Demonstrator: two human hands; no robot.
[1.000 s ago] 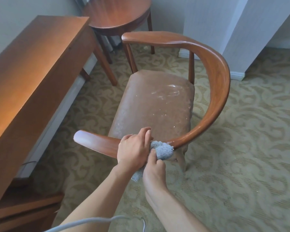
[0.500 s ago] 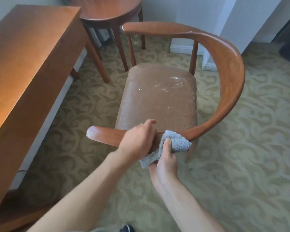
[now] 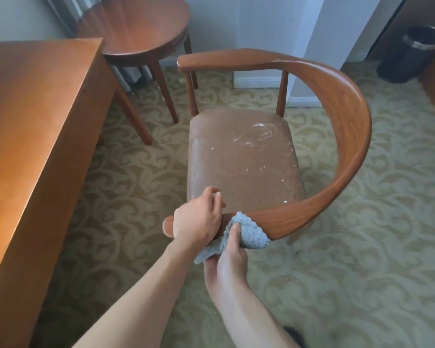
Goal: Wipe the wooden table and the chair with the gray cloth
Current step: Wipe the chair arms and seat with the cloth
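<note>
Both hands are placed on the near armrest of the chair (image 3: pixel 344 116) — left hand (image 3: pixel 199 219) is curled over the rail end, right hand (image 3: pixel 230 257) is pinched on the gray cloth (image 3: pixel 251 233), which is pressed against the rail's outer face. Wooden table (image 3: pixel 35 134) is seen at left, white specks on the seat (image 3: pixel 241 156).

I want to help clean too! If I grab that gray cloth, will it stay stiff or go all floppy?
Probably floppy: the gray cloth bunches and folds around the chair's armrest, and a loose corner droops below the right hand. It looks fluffy like a towel, so likely light and easy to squeeze. Its fuzzy surface should not feel slippery.
</note>
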